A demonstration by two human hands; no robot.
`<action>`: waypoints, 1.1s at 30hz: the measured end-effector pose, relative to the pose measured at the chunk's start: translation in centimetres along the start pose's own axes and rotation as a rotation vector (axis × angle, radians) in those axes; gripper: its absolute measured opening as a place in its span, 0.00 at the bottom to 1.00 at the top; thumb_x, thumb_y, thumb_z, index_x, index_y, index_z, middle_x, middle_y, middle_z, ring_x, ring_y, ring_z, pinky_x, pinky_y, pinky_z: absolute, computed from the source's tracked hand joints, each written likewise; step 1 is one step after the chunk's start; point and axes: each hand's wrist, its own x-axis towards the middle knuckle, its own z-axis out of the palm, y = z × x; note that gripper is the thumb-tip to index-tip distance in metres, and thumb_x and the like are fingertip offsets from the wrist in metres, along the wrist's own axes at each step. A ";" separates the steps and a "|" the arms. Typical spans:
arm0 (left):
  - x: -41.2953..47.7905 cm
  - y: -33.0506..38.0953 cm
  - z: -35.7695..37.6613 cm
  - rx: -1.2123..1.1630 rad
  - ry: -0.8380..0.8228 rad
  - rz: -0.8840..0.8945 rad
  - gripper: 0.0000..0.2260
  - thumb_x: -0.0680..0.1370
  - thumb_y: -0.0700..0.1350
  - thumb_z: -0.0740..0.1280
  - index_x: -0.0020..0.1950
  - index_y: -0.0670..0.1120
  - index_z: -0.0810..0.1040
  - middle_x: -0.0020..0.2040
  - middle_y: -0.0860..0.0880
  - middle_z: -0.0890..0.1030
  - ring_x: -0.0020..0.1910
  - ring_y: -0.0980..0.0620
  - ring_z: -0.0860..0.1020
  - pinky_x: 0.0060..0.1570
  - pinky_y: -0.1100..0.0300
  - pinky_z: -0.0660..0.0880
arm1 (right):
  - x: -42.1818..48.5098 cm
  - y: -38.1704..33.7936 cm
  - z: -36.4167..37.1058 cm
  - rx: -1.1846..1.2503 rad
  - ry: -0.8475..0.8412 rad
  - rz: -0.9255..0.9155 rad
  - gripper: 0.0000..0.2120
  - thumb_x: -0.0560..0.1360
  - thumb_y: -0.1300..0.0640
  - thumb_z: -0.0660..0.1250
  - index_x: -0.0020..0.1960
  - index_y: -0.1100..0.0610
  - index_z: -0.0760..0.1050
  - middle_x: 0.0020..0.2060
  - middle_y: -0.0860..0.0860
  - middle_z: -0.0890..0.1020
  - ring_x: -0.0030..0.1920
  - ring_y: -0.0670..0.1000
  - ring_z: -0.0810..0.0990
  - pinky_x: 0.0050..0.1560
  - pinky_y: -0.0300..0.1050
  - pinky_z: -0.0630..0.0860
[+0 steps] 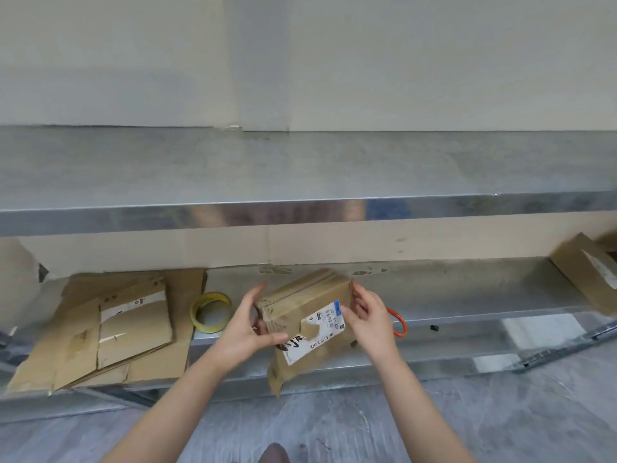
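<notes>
Box (310, 315): cardboard, contents not vis.; white barcode label (317, 332) on near face; held tilted above front edge of lower shelf (450, 295).
L hand (243, 325): fingers grasp box's left end, thumb on near face.
R hand (370, 319): fingers grasp box's right edge.
Shelf, left: flattened cartons (110, 325); yellow tape roll (211, 312) just beside.
Shelf, far right: 2nd box (587, 269), contents not vis.

My left hand (247, 325) and right hand (370, 320) grip a tilted box (300, 302) by its sides, above the lower shelf (467, 295). Its label (320, 332) faces me, right thumb touching it. On the shelf, left: tape roll (211, 312), flattened cardboard (117, 329). An orange loop (399, 324) shows behind my right hand
</notes>
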 end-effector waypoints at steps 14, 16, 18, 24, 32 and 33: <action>-2.0 -0.3 5.9 0.236 0.373 0.096 0.43 0.64 0.51 0.80 0.73 0.61 0.62 0.62 0.57 0.64 0.64 0.64 0.66 0.68 0.61 0.65 | -2.7 -0.9 3.5 0.090 -0.301 -0.019 0.35 0.72 0.69 0.71 0.69 0.42 0.63 0.71 0.47 0.68 0.67 0.45 0.72 0.63 0.40 0.73; -2.3 -0.8 5.3 0.242 0.340 0.104 0.41 0.65 0.46 0.80 0.74 0.58 0.63 0.63 0.57 0.66 0.63 0.64 0.69 0.67 0.58 0.69 | -2.8 -0.6 2.8 0.155 -0.351 -0.016 0.37 0.70 0.71 0.70 0.71 0.43 0.64 0.71 0.45 0.67 0.70 0.44 0.68 0.63 0.40 0.75; -2.5 -0.9 4.8 0.206 0.322 0.098 0.40 0.66 0.42 0.79 0.74 0.56 0.65 0.65 0.57 0.68 0.63 0.61 0.71 0.65 0.55 0.73 | -2.8 -0.5 2.1 0.202 -0.397 -0.007 0.38 0.69 0.71 0.72 0.72 0.46 0.64 0.71 0.46 0.66 0.72 0.42 0.66 0.65 0.43 0.74; -2.3 0.4 6.1 0.249 0.401 0.176 0.34 0.68 0.44 0.79 0.69 0.62 0.70 0.60 0.65 0.72 0.58 0.66 0.74 0.56 0.73 0.72 | -1.8 -0.3 0.0 0.053 -0.583 -0.051 0.45 0.66 0.57 0.79 0.76 0.42 0.60 0.72 0.40 0.67 0.73 0.38 0.63 0.70 0.44 0.69; -0.4 0.4 5.8 0.205 0.298 0.137 0.30 0.68 0.38 0.77 0.68 0.50 0.74 0.67 0.56 0.68 0.64 0.62 0.71 0.57 0.69 0.74 | -1.0 0.4 1.3 -0.196 -0.396 -0.140 0.33 0.71 0.54 0.75 0.68 0.36 0.62 0.64 0.35 0.74 0.66 0.32 0.68 0.63 0.33 0.67; -0.1 0.4 5.4 0.213 0.291 0.133 0.30 0.68 0.39 0.78 0.67 0.52 0.74 0.65 0.58 0.69 0.62 0.64 0.72 0.53 0.74 0.73 | -0.8 0.4 1.5 -0.210 -0.388 -0.147 0.33 0.71 0.53 0.75 0.69 0.38 0.62 0.64 0.36 0.74 0.66 0.33 0.69 0.64 0.33 0.67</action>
